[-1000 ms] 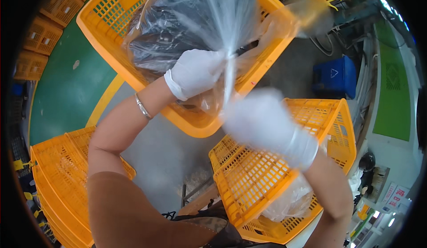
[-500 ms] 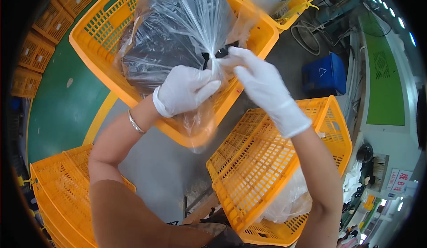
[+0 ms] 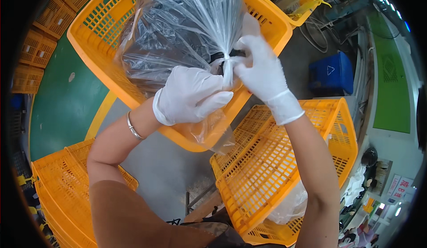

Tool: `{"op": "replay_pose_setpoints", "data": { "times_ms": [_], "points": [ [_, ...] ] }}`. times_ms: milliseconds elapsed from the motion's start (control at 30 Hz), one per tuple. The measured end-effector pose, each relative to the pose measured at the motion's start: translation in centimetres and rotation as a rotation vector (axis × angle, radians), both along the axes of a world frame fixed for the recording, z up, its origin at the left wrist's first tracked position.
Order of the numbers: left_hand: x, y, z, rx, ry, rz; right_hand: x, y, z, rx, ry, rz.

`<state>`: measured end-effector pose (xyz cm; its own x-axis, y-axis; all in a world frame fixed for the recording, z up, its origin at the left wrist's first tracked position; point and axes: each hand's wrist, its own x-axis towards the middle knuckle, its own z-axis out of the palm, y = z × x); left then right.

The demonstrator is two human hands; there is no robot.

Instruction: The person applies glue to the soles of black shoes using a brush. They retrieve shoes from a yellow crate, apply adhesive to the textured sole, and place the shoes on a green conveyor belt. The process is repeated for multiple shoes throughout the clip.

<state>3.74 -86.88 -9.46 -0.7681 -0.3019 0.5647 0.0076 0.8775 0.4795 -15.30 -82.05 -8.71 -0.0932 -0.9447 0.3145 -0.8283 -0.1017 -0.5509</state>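
Clear plastic bag (image 3: 173, 39) is sitting in the orange crate (image 3: 100, 73), the curled left hand (image 3: 189, 92) gripping just below its cinched neck, the nearly closed right hand (image 3: 262, 70) pinching a pale strip (image 3: 239, 59) there.

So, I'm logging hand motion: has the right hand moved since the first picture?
Yes: against the crate holding the bag, the right hand moved up the picture, toward the bag's neck.

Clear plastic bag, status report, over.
Left hand curled at gathered neck; right hand at its right side. Clear plastic bag in yellow crate. No obstruction visible there.
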Motion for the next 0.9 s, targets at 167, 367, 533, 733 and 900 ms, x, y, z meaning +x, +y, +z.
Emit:
{"op": "replay_pose_setpoints", "data": {
  "times_ms": [167, 367, 533, 733, 900],
  "points": [
    [0.2, 0.2, -0.3, 0.021, 0.091, 0.015, -1.2, -0.7, -0.7, -0.007, 0.065, 0.027],
    [0.7, 0.3, -0.5, 0.032, 0.016, -0.006, 1.8, 1.2, 1.3, 0.265, -0.6, 0.137],
    [-0.2, 0.0, -0.8, -0.026, 0.026, 0.058, 2.4, 1.3, 1.3, 0.055, -0.293, 0.029],
    [-0.1, 0.0, -1.1, 0.028, 0.014, 0.064, 2.2, 1.3, 1.3, 0.342, -0.625, -0.068],
    [-2.1, -0.9, -1.7, 0.716, 0.097, 0.207, 2.0, 1.6, -1.1, 0.357, -0.697, -0.134]
  ]
}}
